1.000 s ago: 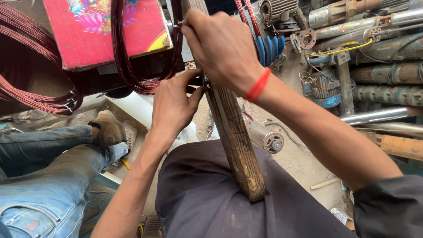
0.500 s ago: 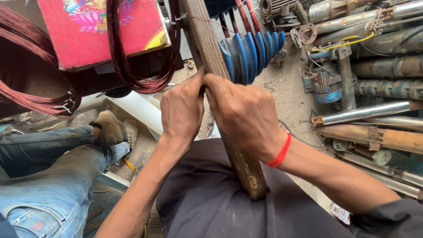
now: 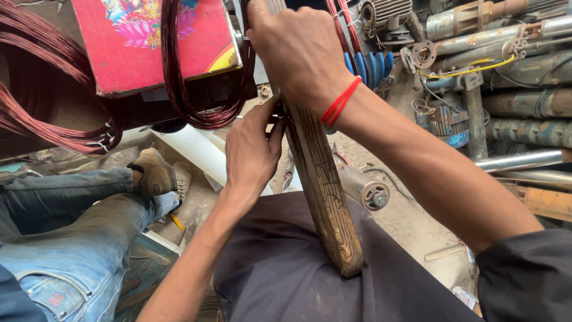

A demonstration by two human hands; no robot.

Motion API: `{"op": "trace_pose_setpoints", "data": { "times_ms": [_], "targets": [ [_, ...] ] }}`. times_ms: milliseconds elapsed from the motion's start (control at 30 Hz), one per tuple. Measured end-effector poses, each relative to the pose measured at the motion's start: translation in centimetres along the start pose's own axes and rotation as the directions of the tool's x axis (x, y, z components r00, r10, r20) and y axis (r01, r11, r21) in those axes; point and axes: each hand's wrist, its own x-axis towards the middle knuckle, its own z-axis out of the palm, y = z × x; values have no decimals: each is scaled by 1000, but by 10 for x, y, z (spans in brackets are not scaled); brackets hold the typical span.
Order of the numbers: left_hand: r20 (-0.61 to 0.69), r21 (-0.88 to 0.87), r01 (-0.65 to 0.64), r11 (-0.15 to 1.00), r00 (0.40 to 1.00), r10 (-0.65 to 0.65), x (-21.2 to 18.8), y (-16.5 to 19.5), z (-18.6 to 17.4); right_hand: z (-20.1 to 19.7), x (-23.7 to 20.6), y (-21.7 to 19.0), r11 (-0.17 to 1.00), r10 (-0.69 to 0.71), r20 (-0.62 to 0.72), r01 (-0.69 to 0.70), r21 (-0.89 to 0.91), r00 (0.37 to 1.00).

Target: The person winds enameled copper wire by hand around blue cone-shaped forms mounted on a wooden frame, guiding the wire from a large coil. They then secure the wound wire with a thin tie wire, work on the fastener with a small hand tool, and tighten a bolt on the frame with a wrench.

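A long worn wooden plank [image 3: 325, 197] stands tilted, its lower end resting on my lap in dark trousers. My right hand [image 3: 298, 48], with a red thread round the wrist, grips the plank near its top. My left hand [image 3: 253, 146] presses its fingers against the plank's left edge about halfway up, at a small dark metal part. Red copper wire [image 3: 196, 89] hangs in loops just left of the plank, and more coils [image 3: 42, 101] hang at far left. What lies under my right palm is hidden.
A red box with a flower print [image 3: 149, 42] sits at upper left. Another person's legs in blue jeans and a brown shoe [image 3: 89, 203] are at left. Blue plastic formers [image 3: 369, 65], metal pipes [image 3: 524, 161], motor parts and a small shaft [image 3: 366, 191] crowd the right.
My right hand has slid from the plank's middle up to its top. The left hand stays at the plank's left edge. The view has shifted slightly.
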Motion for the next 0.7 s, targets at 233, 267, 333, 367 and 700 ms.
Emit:
{"op": "trace_pose_setpoints", "data": {
  "times_ms": [233,267,333,367,700],
  "targets": [
    [-27,-129,50,990,998,-53,-3,0,3,-19,-11,-2,964,101,-70,-80,252,992],
    [-27,-139,45,989,998,-50,-3,0,1,-22,-13,-5,970,105,-47,-92,224,993],
    [7,-126,108,986,994,-108,-5,3,-2,-31,-23,-14,980,79,-13,-76,185,997],
    [21,-116,137,984,991,-136,-5,4,-4,-35,-28,-20,983,47,-7,-45,176,999],
    [-15,133,-109,985,994,112,-8,1,-4,-82,-95,-66,994,11,24,-14,108,1000]
  ]
}}
